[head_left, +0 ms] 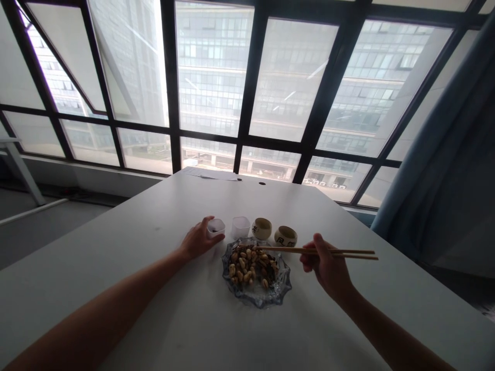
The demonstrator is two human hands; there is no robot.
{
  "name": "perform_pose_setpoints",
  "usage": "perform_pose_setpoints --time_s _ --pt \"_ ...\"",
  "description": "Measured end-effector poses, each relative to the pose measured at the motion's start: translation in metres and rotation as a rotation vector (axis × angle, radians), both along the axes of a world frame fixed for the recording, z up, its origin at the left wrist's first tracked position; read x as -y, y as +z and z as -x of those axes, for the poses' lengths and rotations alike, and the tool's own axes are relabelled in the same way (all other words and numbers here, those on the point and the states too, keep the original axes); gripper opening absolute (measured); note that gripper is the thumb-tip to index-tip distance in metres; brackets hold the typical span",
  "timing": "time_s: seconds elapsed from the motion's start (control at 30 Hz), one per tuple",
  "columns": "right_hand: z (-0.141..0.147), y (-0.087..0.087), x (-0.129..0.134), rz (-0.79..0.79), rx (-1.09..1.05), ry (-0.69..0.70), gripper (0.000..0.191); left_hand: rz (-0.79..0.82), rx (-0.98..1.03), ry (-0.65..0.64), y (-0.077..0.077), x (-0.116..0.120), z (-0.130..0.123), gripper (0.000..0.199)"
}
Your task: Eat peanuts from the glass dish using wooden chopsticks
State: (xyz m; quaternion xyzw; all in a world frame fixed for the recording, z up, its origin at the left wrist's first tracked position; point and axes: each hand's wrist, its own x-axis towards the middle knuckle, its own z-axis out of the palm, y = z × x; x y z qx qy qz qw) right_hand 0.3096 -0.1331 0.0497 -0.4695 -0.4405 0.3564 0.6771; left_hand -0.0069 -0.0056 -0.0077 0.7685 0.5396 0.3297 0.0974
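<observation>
My left hand (199, 238) has its thumb and fingers around the side of a small white cup (216, 228), which has something dark inside. My right hand (327, 265) grips a pair of wooden chopsticks (297, 250) that point left. Their tips reach over the far part of a scalloped clear glass plate (284, 291). A heap of peanuts (242, 268) and some darker small pieces (268, 263) lie on that plate. Whether the tips pinch anything is too small to tell.
Beyond the plate stand a second white cup (240, 227) and two beige cups with dark characters, one nearer the middle (262, 229) and one farther right (285, 237). Papers (211, 174) lie at the white table's (154, 299) far end. A blue curtain (433, 134) hangs at right.
</observation>
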Motion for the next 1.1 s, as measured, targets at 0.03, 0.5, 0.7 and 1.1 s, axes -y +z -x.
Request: perform_pose_setpoints --time_s 0.03,0.5,0.7,1.1 --pt "-0.005 -0.010 0.003 0.035 -0.071 -0.018 0.056 0.000 0.001 -0.001 0.000 0.000 0.000 0.069" --pt "-0.004 -0.048 0.030 0.138 -0.227 -0.100 0.049 -0.030 -0.026 -0.005 -0.003 -0.002 0.001 0.068" --pt "-0.006 -0.050 0.030 0.151 -0.234 -0.084 0.052 -0.032 -0.022 -0.011 -0.002 -0.002 0.000 0.068" --pt "-0.006 -0.044 0.044 -0.154 0.298 -0.089 0.046 -0.025 -0.024 -0.017 -0.002 -0.002 0.000 0.067"
